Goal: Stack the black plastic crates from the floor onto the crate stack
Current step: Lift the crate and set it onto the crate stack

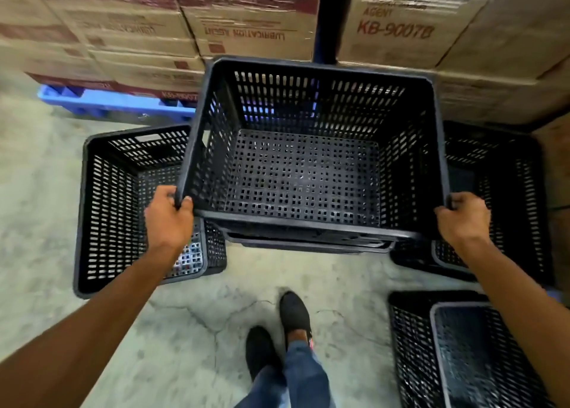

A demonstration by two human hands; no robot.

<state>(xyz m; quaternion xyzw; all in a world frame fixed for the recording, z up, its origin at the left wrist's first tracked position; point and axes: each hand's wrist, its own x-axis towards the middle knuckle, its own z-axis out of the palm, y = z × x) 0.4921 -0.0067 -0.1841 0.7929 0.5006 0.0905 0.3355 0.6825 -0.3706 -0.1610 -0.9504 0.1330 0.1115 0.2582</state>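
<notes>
A black slotted plastic crate [308, 167] fills the middle of the view, open side up. My left hand [168, 219] grips its near left corner and my right hand [465, 219] grips its near right corner. Under its near edge show the rims of more crates [308, 244], nested beneath it as a stack. Another black crate [117, 210] stands on the floor to the left. A further black crate [509, 197] stands to the right, partly hidden behind the held one. At the lower right sits a crate [413, 352] with another nested inside it.
Stacked cardboard boxes [246, 22] form a wall close behind the crates, on a blue pallet [117, 102]. A dark upright post [333, 15] stands between the boxes. My feet [277, 336] are on the cracked concrete floor [216, 315] just in front of the stack.
</notes>
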